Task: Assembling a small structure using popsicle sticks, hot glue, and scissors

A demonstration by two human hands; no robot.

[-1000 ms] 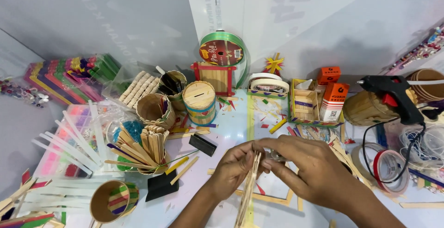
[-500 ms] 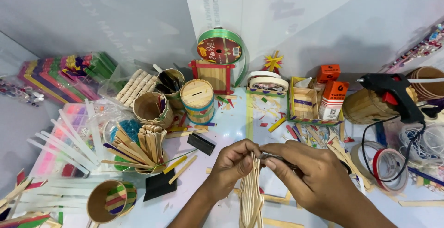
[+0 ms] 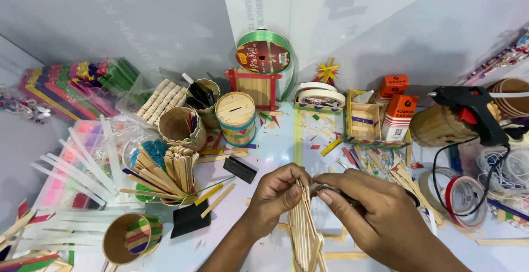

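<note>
Hands meet at the bottom centre of the head view, above a white table [image 3: 275, 139] crowded with craft supplies. Left hand [image 3: 275, 195] is closed, fingers pinched on the top of a fan of wooden sticks [image 3: 304, 233] that stands upright and runs down to the lower edge. Right hand [image 3: 374, 211] is also closed, thumb and fingers clamped on a small metal tool [image 3: 322, 188] whose tip touches the top of the sticks, just beside the left fingers. Left of the hands, near them, a cup of loose sticks [image 3: 173, 167] stands, with a small round stick-built box [image 3: 236, 117] behind it. Far right, well apart, a black glue gun [image 3: 468, 106] rests beside tape rolls [image 3: 460, 192]. At the back wall leans a green ribbon spool [image 3: 264, 57].
</note>
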